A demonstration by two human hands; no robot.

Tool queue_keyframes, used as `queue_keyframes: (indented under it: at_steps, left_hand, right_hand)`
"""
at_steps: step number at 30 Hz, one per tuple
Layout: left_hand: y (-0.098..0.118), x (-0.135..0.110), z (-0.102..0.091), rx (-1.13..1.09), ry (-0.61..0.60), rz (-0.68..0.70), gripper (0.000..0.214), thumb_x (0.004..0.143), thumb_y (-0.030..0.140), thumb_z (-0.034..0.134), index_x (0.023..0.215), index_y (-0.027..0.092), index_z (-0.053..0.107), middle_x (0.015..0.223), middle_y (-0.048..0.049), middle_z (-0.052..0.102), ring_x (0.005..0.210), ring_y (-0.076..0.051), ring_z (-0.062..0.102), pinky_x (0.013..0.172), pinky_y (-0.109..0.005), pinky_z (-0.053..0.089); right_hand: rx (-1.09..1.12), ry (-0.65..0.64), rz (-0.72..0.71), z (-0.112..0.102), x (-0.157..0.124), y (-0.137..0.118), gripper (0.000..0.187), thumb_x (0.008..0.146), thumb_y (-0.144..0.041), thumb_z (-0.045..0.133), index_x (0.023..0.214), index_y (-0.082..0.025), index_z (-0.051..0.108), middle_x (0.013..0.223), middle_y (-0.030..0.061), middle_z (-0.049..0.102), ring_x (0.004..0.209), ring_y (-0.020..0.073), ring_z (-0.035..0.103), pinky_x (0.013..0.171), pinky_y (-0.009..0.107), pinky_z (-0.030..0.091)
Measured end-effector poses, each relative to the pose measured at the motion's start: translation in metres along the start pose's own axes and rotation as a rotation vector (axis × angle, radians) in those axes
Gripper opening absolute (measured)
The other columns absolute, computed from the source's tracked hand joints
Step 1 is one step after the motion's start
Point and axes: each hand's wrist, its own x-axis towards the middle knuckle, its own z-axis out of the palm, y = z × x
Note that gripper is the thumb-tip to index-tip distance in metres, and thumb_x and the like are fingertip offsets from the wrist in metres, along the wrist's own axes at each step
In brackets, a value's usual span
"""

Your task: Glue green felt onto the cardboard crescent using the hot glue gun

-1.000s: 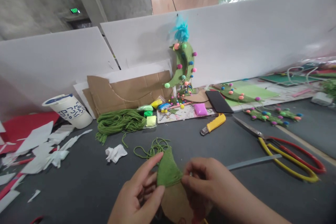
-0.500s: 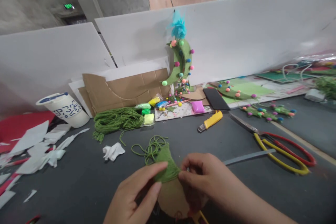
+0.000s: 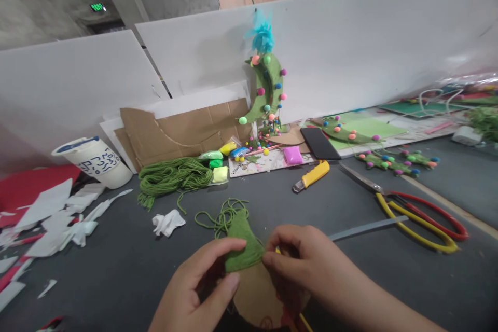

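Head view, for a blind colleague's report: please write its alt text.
A left hand touches cardboard partly covered in green yarn, with a right hand at the yarn's edge, over a dark table. Beyond lie a yarn bundle, yellow cutter and scissors.

We are looking at a dark grey bench [image 3: 132,254]. On its left side, a white container [image 3: 103,166] is standing near paper scraps [image 3: 58,228]. Toward the middle, a green yarn bundle [image 3: 175,175], a crumpled white piece [image 3: 168,223] and loose yarn loops [image 3: 223,222] are lying. Rightward, a yellow cutter [image 3: 316,174] is resting near large scissors [image 3: 377,188], whose handle a grey strip [image 3: 365,228] is meeting.
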Motion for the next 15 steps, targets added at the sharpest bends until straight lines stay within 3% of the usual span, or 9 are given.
queue_keyframes:
  at_steps: [4, 11, 13, 15]
  left_hand:
    - [0.005, -0.003, 0.002, 0.03, 0.099, 0.06, 0.019, 0.07, 0.026, 0.069, 0.084, 0.035, 0.077, 0.09, 0.0, 0.077, 0.081, -0.021, 0.07, 0.067, -0.019, 0.053]
    - [0.0, 0.0, -0.004, 0.201, 0.055, 0.189, 0.021, 0.077, 0.028, 0.063, 0.093, 0.035, 0.074, 0.094, 0.0026, 0.077, 0.083, -0.018, 0.072, 0.066, -0.016, 0.055]
    - [-0.002, 0.002, -0.012, 0.293, 0.125, 0.224, 0.02, 0.078, 0.03, 0.061, 0.094, 0.035, 0.072, 0.094, 0.0034, 0.077, 0.083, -0.017, 0.071, 0.068, -0.017, 0.055]
    - [-0.004, 0.004, -0.025, 0.405, 0.293, 0.217, 0.021, 0.078, 0.035, 0.061, 0.095, 0.033, 0.072, 0.098, 0.0027, 0.075, 0.087, -0.019, 0.07, 0.076, -0.022, 0.054]
  right_hand:
    - [-0.075, 0.03, -0.06, -0.001, -0.003, -0.003, 0.009, 0.076, -0.019, 0.054, 0.069, -0.018, 0.059, 0.05, -0.0034, 0.062, 0.042, 0.0116, 0.061, 0.04, 0.016, 0.042]
    - [-0.162, 0.084, -0.121, 0.001, -0.004, -0.006, 0.007, 0.076, -0.019, 0.057, 0.072, -0.018, 0.063, 0.05, -0.0064, 0.053, 0.045, 0.0095, 0.051, 0.043, 0.018, 0.033]
    - [-0.166, 0.097, -0.201, 0.0, -0.007, -0.009, 0.01, 0.073, -0.015, 0.059, 0.08, -0.019, 0.065, 0.054, -0.0073, 0.048, 0.05, 0.0095, 0.047, 0.046, 0.018, 0.031]
    - [-0.122, 0.075, -0.274, -0.004, -0.01, -0.012, 0.022, 0.071, -0.009, 0.056, 0.088, -0.022, 0.064, 0.058, -0.0084, 0.043, 0.053, 0.0092, 0.043, 0.048, 0.018, 0.031]
